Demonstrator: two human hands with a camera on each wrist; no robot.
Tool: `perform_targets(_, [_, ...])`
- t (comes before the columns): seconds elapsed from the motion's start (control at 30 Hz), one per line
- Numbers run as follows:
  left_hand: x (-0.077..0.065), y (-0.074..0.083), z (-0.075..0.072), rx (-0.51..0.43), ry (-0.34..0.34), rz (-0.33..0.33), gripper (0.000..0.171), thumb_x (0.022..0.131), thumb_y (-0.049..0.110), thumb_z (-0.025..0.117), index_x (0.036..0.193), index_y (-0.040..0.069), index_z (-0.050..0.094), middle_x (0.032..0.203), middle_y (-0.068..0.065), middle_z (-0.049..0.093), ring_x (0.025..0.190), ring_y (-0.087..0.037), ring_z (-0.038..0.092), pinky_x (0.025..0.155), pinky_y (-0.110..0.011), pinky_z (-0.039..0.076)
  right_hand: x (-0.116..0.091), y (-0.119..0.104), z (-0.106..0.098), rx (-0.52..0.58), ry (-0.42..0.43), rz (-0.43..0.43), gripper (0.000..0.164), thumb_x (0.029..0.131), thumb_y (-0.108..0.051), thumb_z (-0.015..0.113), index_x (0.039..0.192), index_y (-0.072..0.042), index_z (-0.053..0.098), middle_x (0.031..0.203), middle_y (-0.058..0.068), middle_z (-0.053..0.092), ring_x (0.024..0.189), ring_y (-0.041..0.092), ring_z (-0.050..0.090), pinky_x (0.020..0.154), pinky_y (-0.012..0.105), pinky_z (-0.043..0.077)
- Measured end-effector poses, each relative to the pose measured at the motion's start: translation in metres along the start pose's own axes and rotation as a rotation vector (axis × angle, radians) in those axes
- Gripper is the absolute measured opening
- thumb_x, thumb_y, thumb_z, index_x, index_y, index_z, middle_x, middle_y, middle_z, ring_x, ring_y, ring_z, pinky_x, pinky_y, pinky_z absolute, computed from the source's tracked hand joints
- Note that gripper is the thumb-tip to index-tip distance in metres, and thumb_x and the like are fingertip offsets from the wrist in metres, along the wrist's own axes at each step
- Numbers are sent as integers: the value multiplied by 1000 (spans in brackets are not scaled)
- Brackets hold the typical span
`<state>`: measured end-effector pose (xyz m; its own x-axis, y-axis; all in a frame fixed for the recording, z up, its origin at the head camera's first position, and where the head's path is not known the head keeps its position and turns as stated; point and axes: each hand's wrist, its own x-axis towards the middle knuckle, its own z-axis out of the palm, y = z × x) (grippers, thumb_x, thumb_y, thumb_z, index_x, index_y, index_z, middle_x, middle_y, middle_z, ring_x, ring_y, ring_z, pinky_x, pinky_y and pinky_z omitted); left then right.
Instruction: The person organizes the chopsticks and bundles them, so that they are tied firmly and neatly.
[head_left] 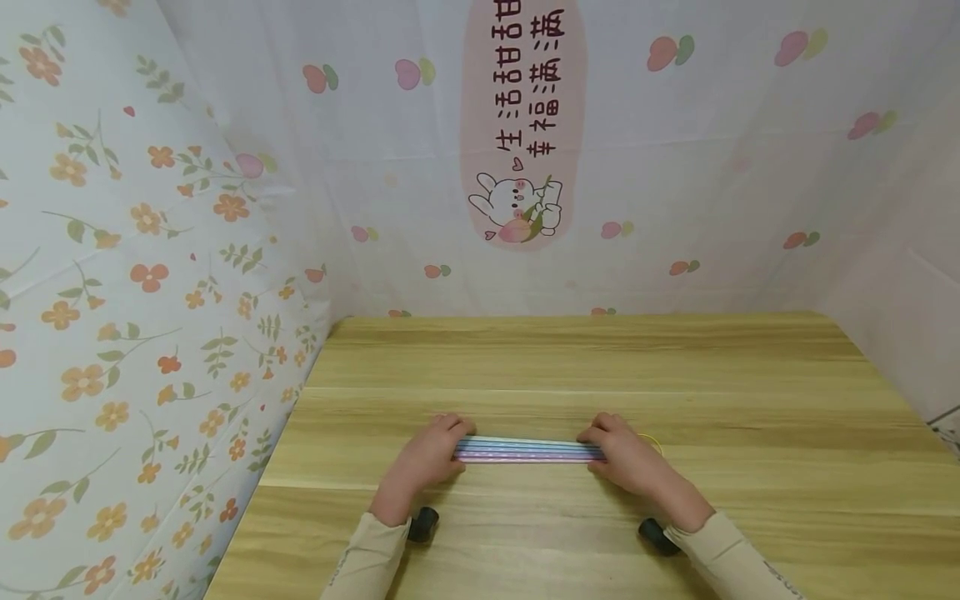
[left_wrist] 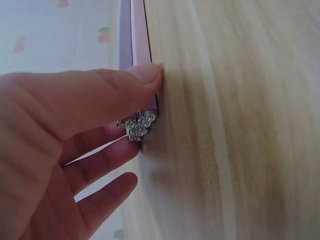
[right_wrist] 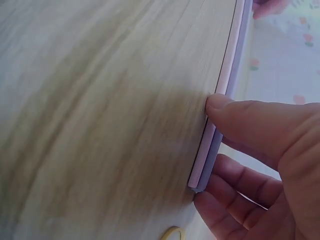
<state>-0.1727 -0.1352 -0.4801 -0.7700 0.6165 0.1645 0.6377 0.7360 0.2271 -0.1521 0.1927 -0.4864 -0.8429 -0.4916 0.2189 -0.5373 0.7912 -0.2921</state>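
Note:
A row of slim pastel pencils [head_left: 528, 451], light blue through purple to pink, lies side by side on the wooden table. My left hand [head_left: 431, 457] holds the row's left end between thumb and fingers. Silvery, bumpy tips [left_wrist: 142, 125] stick out below that thumb in the left wrist view. At the other end my right hand [head_left: 626, 454] grips the row, its thumb on the near pink pencil [right_wrist: 204, 155] and its fingers on the far side. A thin yellow rubber band [right_wrist: 173, 233] lies on the table beside the right hand, partly hidden in the head view.
The wood-grain table [head_left: 570, 367] extends around both hands. Behind it hangs a white cloth [head_left: 675, 167] with fruit prints and a rabbit picture; a flowered cloth [head_left: 150, 333] hangs at left. Dark cylindrical pieces [head_left: 423, 525] sit at both wrists.

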Motion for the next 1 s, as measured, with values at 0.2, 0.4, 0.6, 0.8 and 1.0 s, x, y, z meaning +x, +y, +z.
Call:
perform_targets(0.2, [1,2,0,23,5,13,42,72,9,80,111,6,64,102,-6,59,94,-22,57,85,-35,49,1,-1,1,-13,1,-14,26,73,-7,81,96,-7,69,90,0,55,82,15,50,73,34,46])
perform_targets(0.4, [2,3,1,50,-9,-3,40,72,11,81,109,6,66,96,-3,55,89,-19,51,81,-31,47,1,-1,1,-21,3,-31,23,73,-4,79,92,-7,67,86,-1,55,80,15,50,71,33,46])
perform_targets(0.6, [2,3,3,52,4,18,30,72,11,82,98,8,69,91,-1,52,84,-17,46,76,-29,45,1,-1,4,-25,-1,-19,21,73,-4,79,87,-9,64,84,-2,52,78,15,47,71,32,45])
perform_targets(0.8, [2,4,2,74,3,37,28,71,11,83,95,9,69,94,-2,55,87,-18,51,81,-30,46,1,-1,4,-20,-2,-21,22,72,-4,80,82,-10,61,82,-3,49,77,14,45,70,31,44])
perform_targets(1.0, [4,5,0,90,-10,46,28,71,10,82,93,8,66,93,-2,58,87,-19,57,81,-30,48,3,-2,3,-12,-22,-21,22,73,-3,79,81,-10,59,80,-3,49,79,16,50,71,33,46])
